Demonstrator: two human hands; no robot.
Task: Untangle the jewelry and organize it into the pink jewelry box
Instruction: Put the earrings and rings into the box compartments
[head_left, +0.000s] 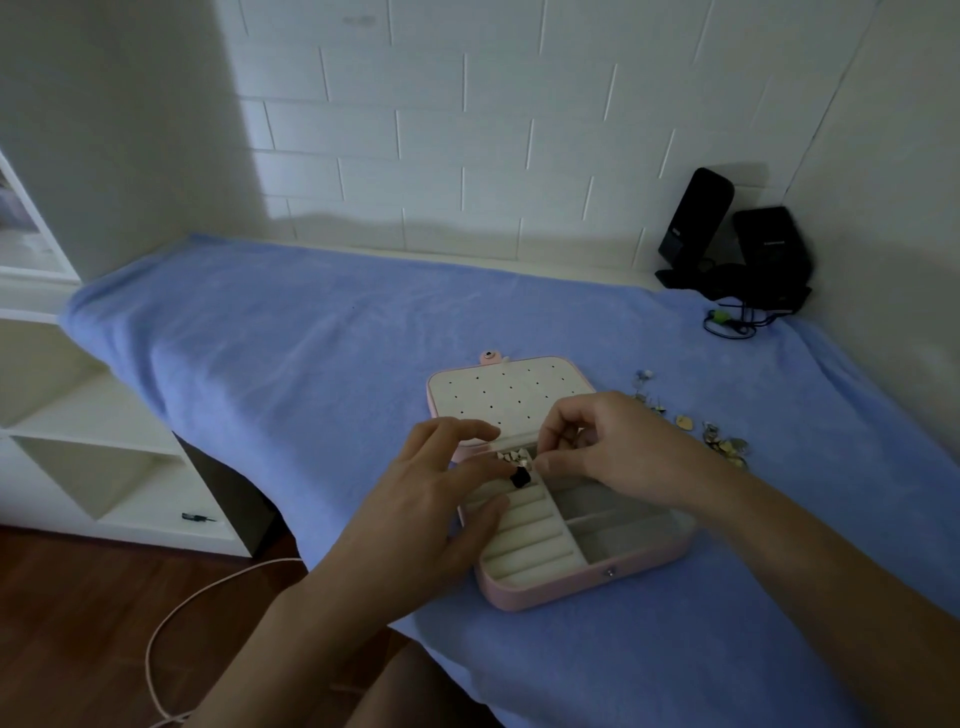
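Observation:
The pink jewelry box (561, 587) lies open on the blue towel (291, 338), its cream lid (511, 387) with rows of small holes laid flat behind it. Ring rolls fill its left half and grey compartments its right. A small sparkly piece of jewelry (514, 458) with a black part (521, 477) sits at the top of the ring rolls. My left hand (441, 499) rests over the box's left edge, its fingertips at that piece. My right hand (618, 452) pinches the piece from the right side. Loose gold and silver jewelry (696, 426) lies right of the box.
Two black devices (737, 244) with cables (732, 322) stand in the back right corner by the tiled wall. White shelves (78, 441) stand at the left with a small tool (197, 517) on them. A pale cord (171, 618) runs across the wooden floor.

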